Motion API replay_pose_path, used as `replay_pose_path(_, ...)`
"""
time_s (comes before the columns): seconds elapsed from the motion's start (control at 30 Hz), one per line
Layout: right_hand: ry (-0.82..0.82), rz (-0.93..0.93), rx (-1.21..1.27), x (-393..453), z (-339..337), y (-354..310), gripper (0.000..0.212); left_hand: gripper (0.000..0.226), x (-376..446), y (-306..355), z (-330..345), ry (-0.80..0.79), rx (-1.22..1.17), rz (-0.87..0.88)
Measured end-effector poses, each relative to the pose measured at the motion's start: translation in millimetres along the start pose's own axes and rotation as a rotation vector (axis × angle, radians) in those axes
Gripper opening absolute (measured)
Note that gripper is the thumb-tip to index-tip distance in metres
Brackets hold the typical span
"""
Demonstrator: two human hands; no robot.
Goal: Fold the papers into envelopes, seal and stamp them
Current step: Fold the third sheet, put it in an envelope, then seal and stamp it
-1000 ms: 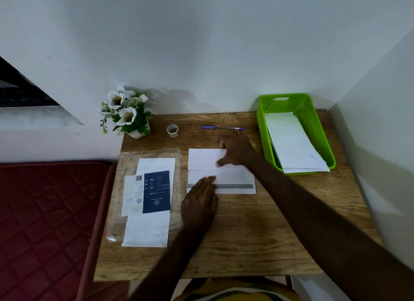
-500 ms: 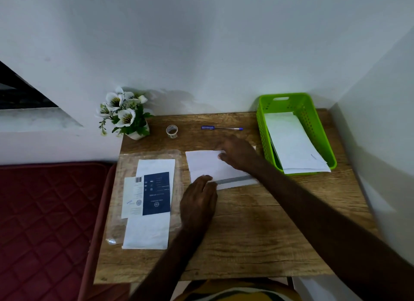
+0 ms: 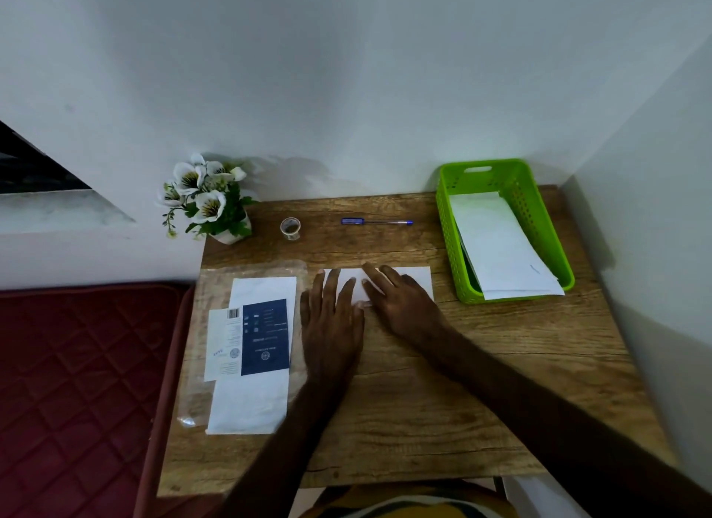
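Folded paper lies flat on counter, left of green basket. Left hand and right hand press it, fingers spread flat. Recommend firm, even outward strokes along the crease, edges aligned.

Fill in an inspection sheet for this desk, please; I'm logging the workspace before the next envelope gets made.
Surface: wooden table, bare at the near edge.
Job's things: white paper folded flat at mid-table; more papers in the green basket at far right; tape roll and pen along the back edge.
Clutter: printed sheets on a clear sleeve at left; flower pot in the far left corner.
Grippers: left hand and right hand lie flat, fingers spread, pressing the folded paper.
Cables: nothing seen.
Surroundings: white walls behind and to the right; red mattress at left.
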State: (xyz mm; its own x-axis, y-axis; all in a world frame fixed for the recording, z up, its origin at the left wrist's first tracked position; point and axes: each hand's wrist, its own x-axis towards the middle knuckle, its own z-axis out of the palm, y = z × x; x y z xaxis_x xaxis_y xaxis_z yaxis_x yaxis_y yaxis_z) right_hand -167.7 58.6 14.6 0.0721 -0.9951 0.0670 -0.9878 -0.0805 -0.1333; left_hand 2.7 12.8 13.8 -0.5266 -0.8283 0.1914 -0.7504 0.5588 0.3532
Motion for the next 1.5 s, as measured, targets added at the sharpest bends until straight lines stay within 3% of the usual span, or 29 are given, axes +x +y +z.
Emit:
replay_pose_path(0.13, -0.088, 0.01, -0.033, -4.2, 9.6, 2.7, 0.051, 0.057, 9.9, -15.1, 19.0, -0.157, 0.086, 0.024)
replay_pose_path(0.27, -0.138, 0.047, 0.001, 2.4, 4.9, -3.7, 0.056, 0.06, 11.9, -22.0, 28.0, -0.212, 0.12, 0.02)
replay_pose_path(0.57, -0.16, 0.168, 0.114, 16.6, 11.1, -23.8, 0.063, 0.061, 10.2, -15.6, 26.4, -0.201, 0.145, 0.02)
replay_pose_path(1.03, -0.046, 0.471, 0.107, -23.8, 21.6, 22.4, 0.082, 0.068, 16.6, -24.6, 20.6, -0.252, 0.152, 0.024)
replay_pose_path(1.37, -0.059, 0.482, 0.08, -26.0, 21.6, 25.8, 0.084, 0.071, 22.1, -23.7, 12.3, -0.266, 0.111, 0.001)
replay_pose_path(1.5, -0.059, 0.491, 0.127, -24.6, 20.9, 25.2, 0.084, 0.066, 35.2, -32.7, -8.1, -0.278, -0.018, -0.023)
